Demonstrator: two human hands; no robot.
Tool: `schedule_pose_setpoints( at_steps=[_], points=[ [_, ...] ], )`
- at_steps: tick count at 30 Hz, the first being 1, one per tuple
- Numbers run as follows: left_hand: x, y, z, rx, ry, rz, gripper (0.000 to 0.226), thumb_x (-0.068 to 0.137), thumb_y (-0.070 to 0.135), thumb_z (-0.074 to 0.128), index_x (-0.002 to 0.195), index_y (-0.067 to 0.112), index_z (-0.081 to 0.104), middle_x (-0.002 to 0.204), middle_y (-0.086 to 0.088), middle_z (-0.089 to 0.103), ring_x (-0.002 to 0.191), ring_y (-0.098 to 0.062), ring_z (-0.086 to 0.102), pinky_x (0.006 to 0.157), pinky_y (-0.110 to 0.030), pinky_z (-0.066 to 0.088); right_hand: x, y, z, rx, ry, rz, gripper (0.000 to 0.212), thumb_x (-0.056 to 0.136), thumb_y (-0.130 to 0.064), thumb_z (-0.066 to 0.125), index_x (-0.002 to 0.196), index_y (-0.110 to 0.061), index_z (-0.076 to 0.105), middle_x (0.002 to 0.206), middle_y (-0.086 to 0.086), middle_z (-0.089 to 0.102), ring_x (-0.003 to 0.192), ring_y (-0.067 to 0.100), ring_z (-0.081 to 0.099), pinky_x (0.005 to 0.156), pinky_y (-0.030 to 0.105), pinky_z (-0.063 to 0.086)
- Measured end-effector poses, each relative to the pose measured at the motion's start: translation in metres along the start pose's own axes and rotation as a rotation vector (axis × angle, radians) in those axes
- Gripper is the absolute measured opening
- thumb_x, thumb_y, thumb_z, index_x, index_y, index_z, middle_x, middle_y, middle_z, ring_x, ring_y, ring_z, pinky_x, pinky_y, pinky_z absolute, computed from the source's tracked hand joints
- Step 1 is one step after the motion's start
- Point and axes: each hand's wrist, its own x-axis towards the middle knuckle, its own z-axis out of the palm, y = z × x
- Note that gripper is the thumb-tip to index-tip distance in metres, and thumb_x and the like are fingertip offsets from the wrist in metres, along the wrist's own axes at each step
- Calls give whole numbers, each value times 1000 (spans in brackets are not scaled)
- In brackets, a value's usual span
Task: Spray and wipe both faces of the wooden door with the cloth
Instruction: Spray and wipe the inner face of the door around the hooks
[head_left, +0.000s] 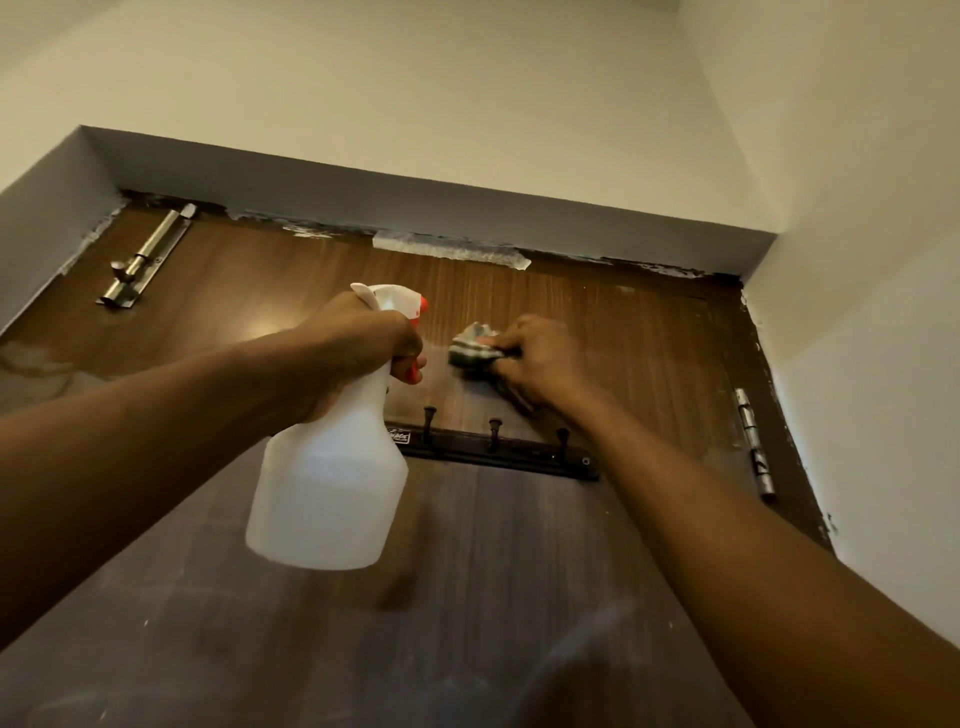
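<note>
In the head view we look up at the door (519, 571), which fills the lower frame and reaches the lintel. Our left hand (358, 348) holds the bottle (327, 493) upright by its neck, fingers (408, 356) curled round it and over the red trigger (415, 373), nozzle facing the wood. At 3 o'clock of that hand, just beside it, our right hand (540, 364) presses the cloth (472, 351) against the door's upper part. Its fingers (511, 370) are clamped on the bunched cloth, which sticks out at their 9 o'clock. The hook rail (498, 452) runs at 6 o'clock of the cloth, tape (452, 249) at 12, the bolt (145, 254) at 10, and the hinge (753, 441) at 4.
</note>
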Motion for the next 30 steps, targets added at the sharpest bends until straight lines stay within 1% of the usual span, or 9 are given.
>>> schedule_pose_setpoints(
  at_steps=[5,9,12,15,19,22,26,28,30],
  points=[
    [-3,-13,-31,-23,-12,8,36,82,4,54,117,12,51,94,-17,66,86,-26,67,61,-31,50,-37,2,-11,54,-217,54,29,89,-20,69,118,-20,67,105,-4,61,78,0,50,63,11,37],
    [-6,-17,-59,3,-2,22,35,80,2,56,112,15,53,97,-18,67,89,-27,68,63,-31,50,-34,9,-22,-99,-16,198,37,89,-18,69,126,-21,66,116,3,65,85,4,48,58,9,31],
    [-5,-16,-81,1,9,27,29,79,-1,56,101,18,53,97,-17,66,83,-23,66,59,-30,48,-6,-14,-12,-121,70,201,36,93,-18,64,128,-22,63,120,5,63,90,7,47,71,17,40],
    [-2,-17,-95,-18,-5,19,33,80,-1,53,109,14,52,101,-18,66,81,-22,64,58,-29,47,14,-49,6,-79,-19,83,36,92,-18,64,128,-25,62,119,2,60,96,10,49,79,22,39],
    [-3,-22,-104,-31,-24,14,31,80,0,54,108,13,53,98,-17,66,83,-23,65,57,-29,48,4,-68,11,-36,-229,56,34,89,-17,67,121,-29,66,108,-7,57,82,2,51,62,13,39],
    [-3,-27,-116,-45,-38,-8,37,79,1,55,115,10,52,99,-16,66,91,-26,67,57,-29,48,-9,-61,3,-1,-254,159,32,87,-15,69,116,-29,69,110,-4,62,78,1,54,55,12,41],
    [0,-35,-139,-39,-40,-15,44,77,1,57,119,11,51,100,-16,65,96,-29,66,66,-34,53,2,-70,10,-39,-58,223,34,88,-16,70,119,-28,67,121,0,64,77,0,51,61,13,40],
    [3,-39,-151,-24,-36,-8,47,75,-1,57,120,12,50,102,-17,64,96,-30,66,76,-41,55,18,-87,18,-35,26,216,34,89,-14,68,121,-24,66,125,3,63,88,3,53,72,17,44],
    [6,-46,-162,-2,-36,-16,47,75,-1,58,120,11,50,103,-18,64,95,-30,65,76,-41,54,34,-108,31,-10,42,173,35,89,-13,67,123,-23,66,129,4,62,105,11,56,86,23,46]
  ],
)
